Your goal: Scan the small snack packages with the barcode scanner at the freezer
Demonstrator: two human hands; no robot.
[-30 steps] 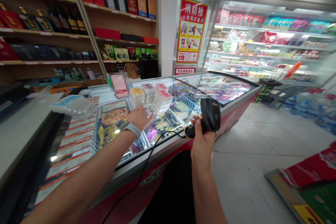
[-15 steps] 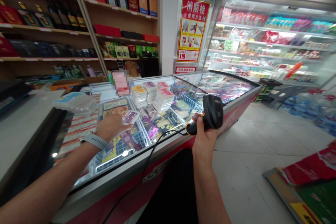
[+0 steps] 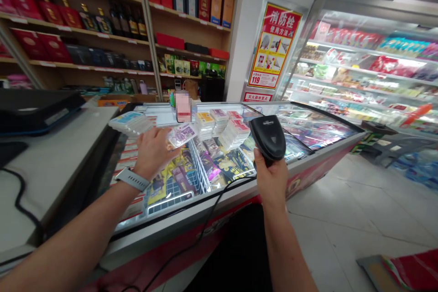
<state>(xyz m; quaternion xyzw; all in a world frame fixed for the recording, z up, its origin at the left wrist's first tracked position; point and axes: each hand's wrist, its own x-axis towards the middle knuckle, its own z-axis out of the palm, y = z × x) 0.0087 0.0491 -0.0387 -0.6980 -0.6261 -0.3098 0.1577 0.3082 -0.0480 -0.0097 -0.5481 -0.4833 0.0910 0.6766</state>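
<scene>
My left hand [image 3: 154,151], with a grey watch band on its wrist, grips a small clear plastic pack with a purple-and-white label [image 3: 184,134] by its left end. The pack is above the glass top of the chest freezer [image 3: 219,190]. In my right hand [image 3: 272,178] is a black barcode scanner [image 3: 268,138], its head raised and its cable trailing down to the left. Several stacks of similar packs stand on the glass: an orange-labelled stack [image 3: 205,125], a purple-labelled stack [image 3: 219,120] and a red-labelled stack [image 3: 234,134]. Blue-labelled packs [image 3: 129,122] lie left of my left hand.
Under the glass, a wire basket [image 3: 200,169] holds bagged goods. A white counter [image 3: 75,146] with a black device [image 3: 37,110] is at the left. Shelves of boxes and bottles [image 3: 112,23] stand behind; a lit display fridge [image 3: 369,61] is at the right.
My left hand has lifted the purple-labelled pack and turned its label more toward me. The scanner has tipped more upright. The view has swung left.
</scene>
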